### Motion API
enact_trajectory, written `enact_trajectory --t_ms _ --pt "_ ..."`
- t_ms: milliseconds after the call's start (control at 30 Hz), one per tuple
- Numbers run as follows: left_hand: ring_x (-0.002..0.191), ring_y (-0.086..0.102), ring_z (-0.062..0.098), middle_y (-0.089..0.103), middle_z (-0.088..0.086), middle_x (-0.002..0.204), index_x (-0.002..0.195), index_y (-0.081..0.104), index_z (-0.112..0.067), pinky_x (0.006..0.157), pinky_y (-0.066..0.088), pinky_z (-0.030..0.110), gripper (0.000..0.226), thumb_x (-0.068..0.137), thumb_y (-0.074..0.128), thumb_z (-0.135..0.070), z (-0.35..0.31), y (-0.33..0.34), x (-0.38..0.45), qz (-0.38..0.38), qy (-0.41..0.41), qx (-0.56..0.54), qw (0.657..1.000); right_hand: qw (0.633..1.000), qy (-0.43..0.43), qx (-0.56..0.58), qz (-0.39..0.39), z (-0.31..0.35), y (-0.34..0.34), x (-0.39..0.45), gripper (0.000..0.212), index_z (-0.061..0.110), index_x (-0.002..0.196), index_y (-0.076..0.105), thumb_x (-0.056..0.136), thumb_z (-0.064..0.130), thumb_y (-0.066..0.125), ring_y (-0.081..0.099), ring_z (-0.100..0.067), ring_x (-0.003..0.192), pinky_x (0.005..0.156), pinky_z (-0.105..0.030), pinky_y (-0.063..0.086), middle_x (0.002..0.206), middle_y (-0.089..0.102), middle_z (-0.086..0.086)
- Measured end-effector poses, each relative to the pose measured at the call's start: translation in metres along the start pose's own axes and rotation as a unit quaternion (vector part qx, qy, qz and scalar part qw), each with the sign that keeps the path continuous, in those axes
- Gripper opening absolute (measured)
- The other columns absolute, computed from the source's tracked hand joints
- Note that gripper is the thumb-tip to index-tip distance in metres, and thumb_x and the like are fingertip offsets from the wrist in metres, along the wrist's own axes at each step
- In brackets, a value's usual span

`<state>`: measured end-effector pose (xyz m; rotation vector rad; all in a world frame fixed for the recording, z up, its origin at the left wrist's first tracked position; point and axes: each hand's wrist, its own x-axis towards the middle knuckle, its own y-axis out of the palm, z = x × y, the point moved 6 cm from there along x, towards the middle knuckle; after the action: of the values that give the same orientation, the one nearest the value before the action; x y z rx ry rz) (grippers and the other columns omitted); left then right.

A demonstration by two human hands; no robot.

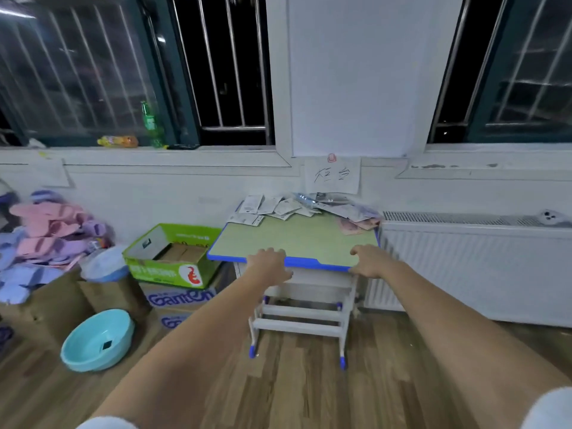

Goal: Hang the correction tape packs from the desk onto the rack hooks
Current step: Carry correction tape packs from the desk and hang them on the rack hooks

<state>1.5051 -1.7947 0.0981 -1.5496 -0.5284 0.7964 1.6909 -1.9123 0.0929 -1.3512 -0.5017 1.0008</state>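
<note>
Gripping the near blue edge of the desk, both hands sit well short of the correction tape packs, which lie heaped along the far edge against the wall, spread left to right in a loose band. The left hand curls its fingers over the rim left of centre; the right hand does the same near the right corner. Neither grip holds a pack. The heap lies straight ahead and beyond both hands, across the bare green top. Its densest part lies right of centre, so the right hand looks slightly nearer, though the white packs at the left end sit closer to the left hand. No rack shows here, so its direction cannot be told.
</note>
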Motion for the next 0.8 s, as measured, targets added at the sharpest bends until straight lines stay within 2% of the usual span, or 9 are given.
enact_trajectory --t_ms 167,367,567,700,800 --pt "0.128 0.041 0.028 0.044 0.009 0.138 0.141 0.038 -0.019 0.1 0.037 0.041 0.056 0.093 0.05 -0.046 0.03 0.002 0.114 0.028 -0.016 -0.017 0.999 0.999 0.003 -0.011 0.038 0.004 0.005 0.114 0.063 0.016 0.144 0.036 0.089 0.032 0.061 0.041 -0.03 0.131 0.105 -0.037 0.038 0.145 0.041 -0.012" --pt "0.13 0.041 0.027 0.042 0.007 0.141 0.143 0.035 -0.019 0.101 0.037 0.04 0.059 0.093 0.05 -0.046 0.064 0.006 0.27 0.052 -0.011 -0.032 0.998 0.999 0.025 0.026 0.038 -0.004 -0.004 0.257 0.06 0.012 0.145 0.035 0.092 0.027 0.059 0.042 -0.027 0.131 0.101 -0.031 0.039 0.147 0.04 -0.011" --pt "0.132 0.039 0.027 0.04 0.009 0.144 0.143 0.035 -0.016 0.104 0.037 0.042 0.061 0.093 0.052 -0.045 0.085 0.017 0.406 0.069 -0.011 -0.036 0.997 0.998 0.051 0.017 0.027 -0.018 -0.002 0.38 0.057 0.014 0.14 0.041 0.088 0.026 0.06 0.044 -0.028 0.129 0.103 -0.035 0.04 0.142 0.044 -0.011" --pt "0.129 0.039 0.028 0.04 0.011 0.14 0.14 0.035 -0.011 0.101 0.039 0.041 0.06 0.093 0.052 -0.043 0.077 0.029 0.481 0.067 0.011 -0.007 0.998 0.998 0.061 -0.001 0.026 -0.034 0.009 0.445 0.055 0.007 0.141 0.032 0.092 0.021 0.054 0.038 -0.03 0.131 0.105 -0.036 0.037 0.142 0.038 -0.013" --pt "0.131 0.034 0.027 0.032 0.011 0.144 0.142 0.028 -0.009 0.102 0.038 0.04 0.062 0.093 0.052 -0.038 0.07 0.036 0.533 0.048 0.014 -0.022 0.999 0.999 0.051 -0.001 0.003 -0.044 0.012 0.49 0.06 0.006 0.145 0.024 0.091 0.016 0.05 0.034 -0.028 0.133 0.105 -0.034 0.035 0.145 0.033 -0.012"
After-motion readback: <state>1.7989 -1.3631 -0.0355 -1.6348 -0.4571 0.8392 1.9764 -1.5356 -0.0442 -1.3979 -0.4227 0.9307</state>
